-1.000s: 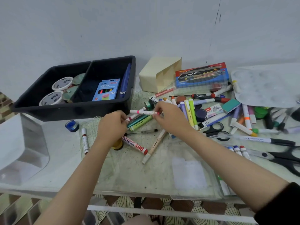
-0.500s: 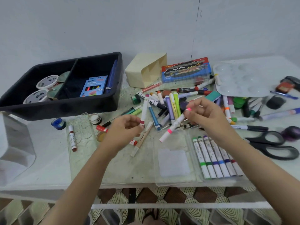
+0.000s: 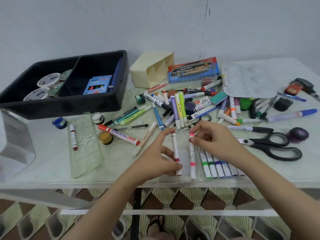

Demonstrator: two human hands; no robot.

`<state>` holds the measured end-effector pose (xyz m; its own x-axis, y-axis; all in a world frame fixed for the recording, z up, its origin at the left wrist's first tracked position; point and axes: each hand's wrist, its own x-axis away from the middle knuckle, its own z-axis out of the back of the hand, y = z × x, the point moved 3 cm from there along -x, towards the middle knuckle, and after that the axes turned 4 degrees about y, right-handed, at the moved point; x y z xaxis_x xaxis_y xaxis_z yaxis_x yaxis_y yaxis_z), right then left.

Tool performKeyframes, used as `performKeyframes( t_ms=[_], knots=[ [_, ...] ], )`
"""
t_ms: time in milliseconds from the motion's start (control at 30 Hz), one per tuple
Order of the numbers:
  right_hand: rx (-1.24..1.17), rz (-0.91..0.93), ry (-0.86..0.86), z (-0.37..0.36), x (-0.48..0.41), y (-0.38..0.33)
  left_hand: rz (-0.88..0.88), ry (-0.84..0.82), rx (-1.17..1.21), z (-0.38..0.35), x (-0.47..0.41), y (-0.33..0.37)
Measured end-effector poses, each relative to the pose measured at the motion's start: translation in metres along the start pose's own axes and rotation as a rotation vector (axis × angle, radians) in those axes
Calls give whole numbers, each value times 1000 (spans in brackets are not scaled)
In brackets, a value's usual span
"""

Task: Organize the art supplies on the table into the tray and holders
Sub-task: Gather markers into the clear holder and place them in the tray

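My left hand (image 3: 156, 159) pinches a white marker with a dark red band (image 3: 175, 149) between fingertip and thumb, over the clear marker case (image 3: 183, 156) near the table's front edge. Just to its right, my right hand (image 3: 214, 139) pinches the top of a white marker with a pink band (image 3: 191, 159). Both markers lie lengthwise beside the row of several markers (image 3: 218, 166) in the case. A black divided tray (image 3: 69, 104) sits at the back left with paint tubs and a neon box. A cream holder (image 3: 152, 71) lies on its side behind the loose pile.
A heap of loose markers and pens (image 3: 178, 108) fills the middle. Black scissors (image 3: 271, 146) lie right of my right hand. A clear palette (image 3: 251, 80), a blue pen box (image 3: 192, 70), a clear stencil ruler (image 3: 83, 144) and small paint pots (image 3: 105, 137) lie around.
Both hands came down from the pile to the clear case at the front. Each marker swung from slanted to lengthwise beside the row in the case.
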<state>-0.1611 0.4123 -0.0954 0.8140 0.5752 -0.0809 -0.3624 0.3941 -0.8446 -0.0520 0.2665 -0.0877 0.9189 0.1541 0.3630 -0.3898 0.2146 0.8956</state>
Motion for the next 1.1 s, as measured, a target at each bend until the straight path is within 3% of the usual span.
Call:
performKeyframes(
  t_ms=[367, 633, 833, 1000, 1100],
  knots=[
    [304, 88, -34, -7, 4, -2, -143, 67, -251, -14, -7, -9],
    [19, -46, 20, -5, 8, -4, -146, 49, -290, -16, -11, -8],
    [32, -64, 19, 0, 7, -3, -148, 56, -295, -15, -14, -10],
    [141, -14, -14, -8, 13, 1, -151, 59, -300, -16, -14, -11],
    [357, 77, -53, -10, 14, 0, -154, 58, -278, -16, -14, -11]
  ],
)
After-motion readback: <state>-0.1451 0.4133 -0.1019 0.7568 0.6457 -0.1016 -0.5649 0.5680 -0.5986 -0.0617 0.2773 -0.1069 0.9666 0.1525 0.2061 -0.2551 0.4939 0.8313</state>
